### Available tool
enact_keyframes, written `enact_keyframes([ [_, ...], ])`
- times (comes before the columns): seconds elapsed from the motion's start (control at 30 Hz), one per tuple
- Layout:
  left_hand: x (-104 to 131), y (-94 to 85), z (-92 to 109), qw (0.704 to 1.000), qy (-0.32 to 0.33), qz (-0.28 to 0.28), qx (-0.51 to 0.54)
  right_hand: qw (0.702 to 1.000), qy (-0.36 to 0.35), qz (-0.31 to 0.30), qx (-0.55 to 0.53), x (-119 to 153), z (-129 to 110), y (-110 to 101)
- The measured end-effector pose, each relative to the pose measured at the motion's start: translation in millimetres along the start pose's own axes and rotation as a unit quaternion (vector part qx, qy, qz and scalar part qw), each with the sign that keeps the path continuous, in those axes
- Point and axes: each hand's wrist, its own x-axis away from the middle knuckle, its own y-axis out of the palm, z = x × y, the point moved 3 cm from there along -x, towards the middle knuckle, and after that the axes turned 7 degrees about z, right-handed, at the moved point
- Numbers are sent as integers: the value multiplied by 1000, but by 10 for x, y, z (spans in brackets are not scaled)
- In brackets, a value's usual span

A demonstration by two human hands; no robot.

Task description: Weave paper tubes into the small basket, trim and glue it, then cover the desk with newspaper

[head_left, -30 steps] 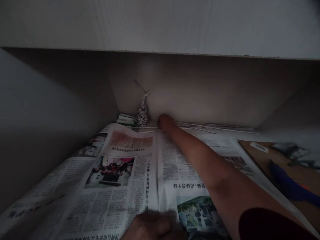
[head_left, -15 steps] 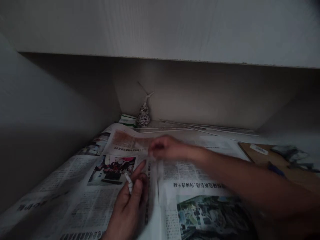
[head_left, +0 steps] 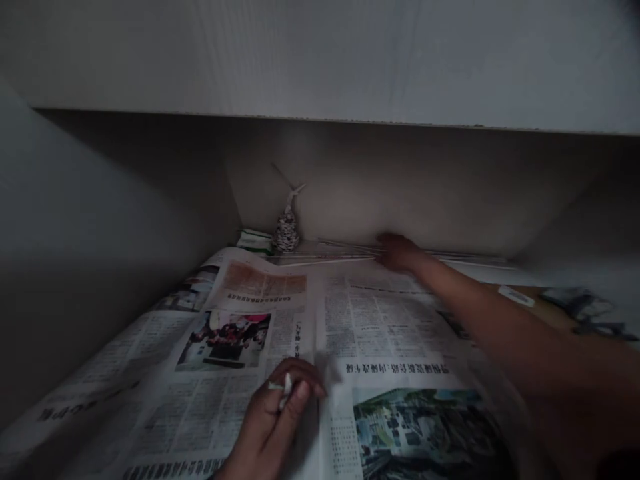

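Observation:
Low over the newspaper sheets (head_left: 350, 313), my left hand (head_left: 275, 413) is closed with a small white rolled piece of paper (head_left: 287, 387) sticking up between thumb and fingers. My right hand (head_left: 400, 253) reaches to the back of the compartment. Its fingers curl onto a bundle of thin pale sticks (head_left: 465, 259) lying along the back wall. How many sticks they grip is hidden by the hand. Left of that bundle stands a small woven, bottle-shaped piece (head_left: 287, 232) with strips poking out of its top.
A white and green packet (head_left: 255, 241) sits beside the woven piece. On the right, behind my forearm, a brown board (head_left: 543, 310) carries a white label-like object (head_left: 516, 295) and a dark crumpled thing (head_left: 580, 307). A shelf edge (head_left: 320, 120) overhangs the space, with side walls left and right.
My right hand has moved back and right, from above the newspaper to the sticks. My left hand has shifted slightly right and down, and its index finger has curled in.

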Motion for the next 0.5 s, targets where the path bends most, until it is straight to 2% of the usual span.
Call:
enact_keyframes([
  [0.1,25,45,54,996,54,-76,-15,999,4,-13,31,-94,232,218],
  [0.2,58,38,69,991,74,-96,-54,998,2,-31,56,-152,232,358],
  [0.37,86,33,61,986,104,-109,-66,996,-18,-65,66,-194,224,366],
  [0.5,86,52,15,982,132,-113,-71,997,-35,-43,55,-101,342,311],
])
